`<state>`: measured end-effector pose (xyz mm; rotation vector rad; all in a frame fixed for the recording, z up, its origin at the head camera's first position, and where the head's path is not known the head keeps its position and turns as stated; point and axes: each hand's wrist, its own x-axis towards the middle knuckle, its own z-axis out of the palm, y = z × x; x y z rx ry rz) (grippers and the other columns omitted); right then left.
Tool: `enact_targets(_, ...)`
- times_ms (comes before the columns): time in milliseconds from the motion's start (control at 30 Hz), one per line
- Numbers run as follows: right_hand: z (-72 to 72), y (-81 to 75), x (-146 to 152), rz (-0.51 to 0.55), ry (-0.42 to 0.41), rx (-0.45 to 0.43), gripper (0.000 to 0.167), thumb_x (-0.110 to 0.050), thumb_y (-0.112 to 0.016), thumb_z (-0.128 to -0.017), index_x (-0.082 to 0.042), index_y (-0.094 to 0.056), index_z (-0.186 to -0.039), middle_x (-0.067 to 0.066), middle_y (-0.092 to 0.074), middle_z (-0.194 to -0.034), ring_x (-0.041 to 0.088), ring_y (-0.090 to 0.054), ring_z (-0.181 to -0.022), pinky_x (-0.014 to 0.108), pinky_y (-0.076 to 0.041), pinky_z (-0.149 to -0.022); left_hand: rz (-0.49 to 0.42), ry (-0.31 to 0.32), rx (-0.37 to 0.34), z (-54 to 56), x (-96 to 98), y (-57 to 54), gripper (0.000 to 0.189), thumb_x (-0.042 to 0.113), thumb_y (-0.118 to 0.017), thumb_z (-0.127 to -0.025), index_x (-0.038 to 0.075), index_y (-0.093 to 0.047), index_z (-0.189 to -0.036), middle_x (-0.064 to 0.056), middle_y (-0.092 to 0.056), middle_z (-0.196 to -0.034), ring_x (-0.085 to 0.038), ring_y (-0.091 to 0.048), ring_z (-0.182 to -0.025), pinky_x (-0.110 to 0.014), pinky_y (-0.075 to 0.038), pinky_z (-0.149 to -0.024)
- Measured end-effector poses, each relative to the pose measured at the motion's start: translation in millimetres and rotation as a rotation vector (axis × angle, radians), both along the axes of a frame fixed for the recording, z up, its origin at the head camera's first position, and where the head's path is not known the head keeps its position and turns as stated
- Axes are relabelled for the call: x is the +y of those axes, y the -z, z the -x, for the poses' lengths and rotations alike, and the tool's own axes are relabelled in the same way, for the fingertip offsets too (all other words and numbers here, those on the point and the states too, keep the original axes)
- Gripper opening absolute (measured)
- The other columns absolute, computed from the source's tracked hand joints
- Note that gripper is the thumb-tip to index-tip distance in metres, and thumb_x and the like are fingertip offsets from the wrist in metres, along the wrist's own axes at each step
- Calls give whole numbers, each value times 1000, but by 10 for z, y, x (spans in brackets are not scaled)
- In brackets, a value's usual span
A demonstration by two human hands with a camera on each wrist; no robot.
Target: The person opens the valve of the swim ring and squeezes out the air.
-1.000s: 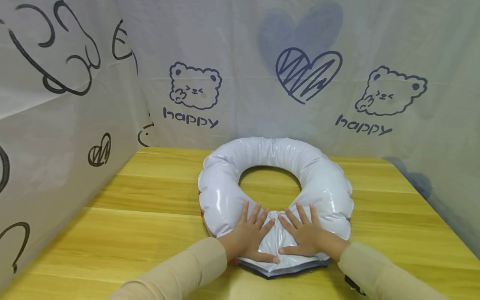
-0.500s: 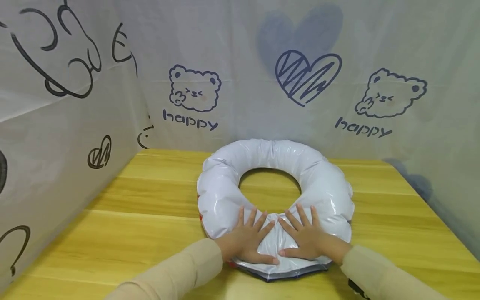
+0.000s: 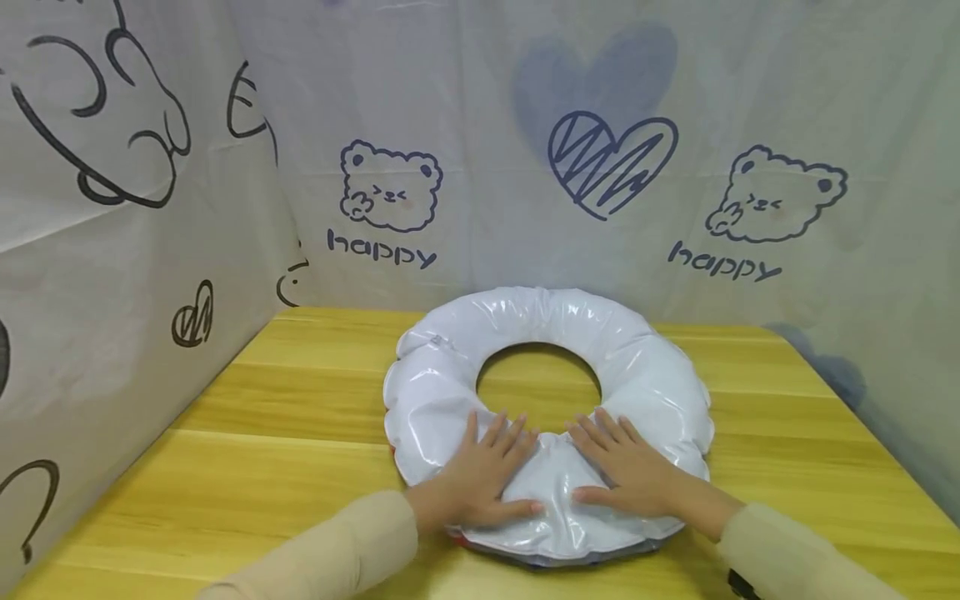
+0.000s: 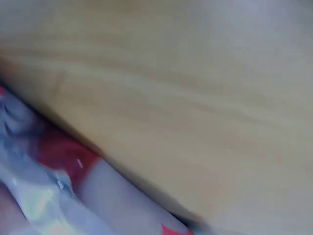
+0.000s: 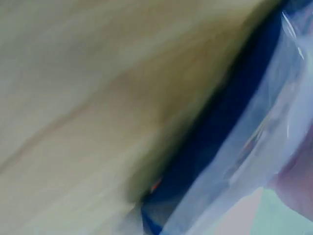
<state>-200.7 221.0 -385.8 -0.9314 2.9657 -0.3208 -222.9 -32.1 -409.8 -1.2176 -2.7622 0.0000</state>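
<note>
A white inflatable swim ring (image 3: 435, 383) lies on the wooden table, its round hole toward the back. On its near left part rests my left hand (image 3: 483, 475), fingers spread and pointing away from me. My right hand (image 3: 633, 471) lies on the near right part the same way, thumb pointing inward. Bare vinyl with creases shows between the two hands. In the left wrist view the ring's side (image 4: 112, 196) has red and white print. Dark blue colours its lower side (image 5: 215, 132) in the right wrist view, which is blurred.
The yellow wood-grain table (image 3: 285, 400) extends around the ring. A pale cloth (image 3: 495, 225) with bear and heart drawings hangs behind it, and another patterned cloth (image 3: 135, 275) runs along the left side. A dark band shows at the right sleeve (image 3: 772, 550).
Both hands have shifted slightly apart on the ring, and their fingers are less spread. The ring's near edge looks fuller and rounder. The whole head view has shifted a little.
</note>
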Motion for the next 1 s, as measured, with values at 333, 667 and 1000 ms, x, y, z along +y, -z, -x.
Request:
enact_targets(333, 173, -160, 374, -9, 160, 197, 86, -59, -54, -83, -4, -29, -145, 24, -18, -152, 50, -5, -139, 68, 1, -105, -39, -201, 75, 170, -361, -215, 96, 75, -42, -78, 11, -25, -147, -20, -17, -154, -48, -11, -140, -74, -5, -100)
enact_targets(667, 268, -107, 521, 28, 320, 56, 93, -61, -53, -83, -4, -18, -148, 27, -1, -153, 58, 5, -134, 76, 11, -95, -97, -358, -69, 204, -458, -254, 102, 77, -48, -73, 17, -17, -150, -21, -1, -155, -55, 1, -136, -78, 0, -96)
enact_targets(1000, 369, -43, 385, 108, 318, -77, 94, -61, -51, -84, -6, -11, -149, 28, 10, -152, 56, 11, -134, 77, 11, -94, -150, -343, -137, 244, -395, -156, 100, 77, -50, -72, 27, -11, -150, -23, 6, -154, -57, 2, -135, -79, -1, -95)
